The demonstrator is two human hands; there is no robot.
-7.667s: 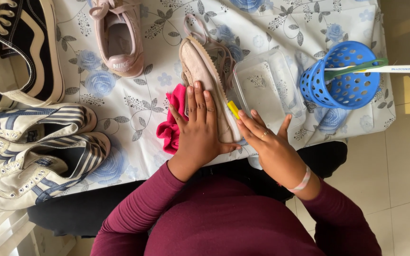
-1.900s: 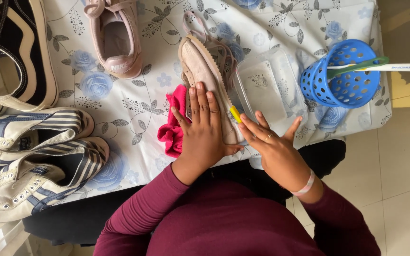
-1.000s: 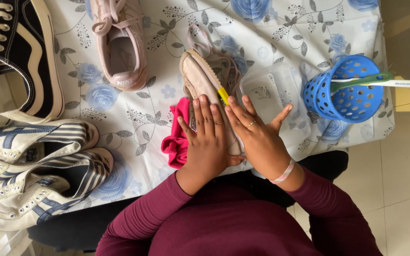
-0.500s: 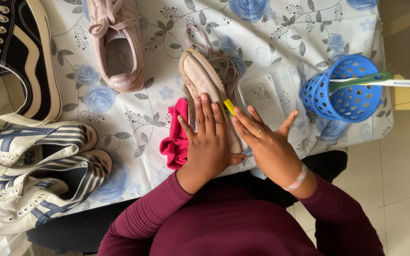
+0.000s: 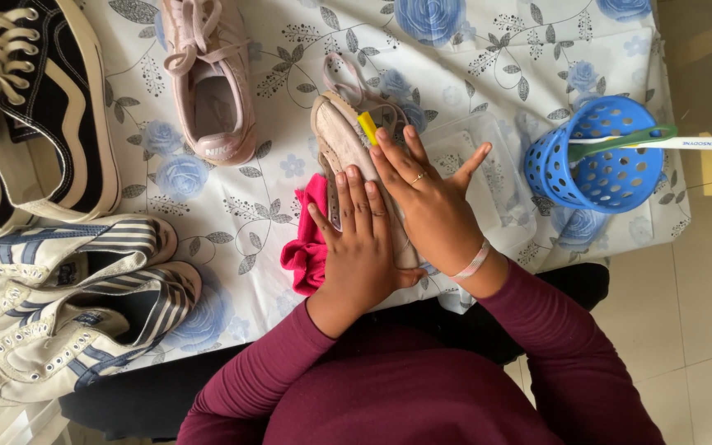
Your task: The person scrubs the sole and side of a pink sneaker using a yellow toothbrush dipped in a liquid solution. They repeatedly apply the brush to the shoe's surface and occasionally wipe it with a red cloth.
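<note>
The left hand (image 5: 362, 251) is lying flat, fingers spread, pinning the pink shoe (image 5: 341, 148) on its side near the front edge of the desk (image 5: 488, 49), beside a pink cloth (image 5: 311, 247). The right hand (image 5: 430, 202) is pinching a small yellow brush (image 5: 367, 128) against the sole. Scrubbing well probably means short firm strokes while the left hand is keeping the shoe from sliding. The sole is looking pale and slightly grubby, laces trailing behind
</note>
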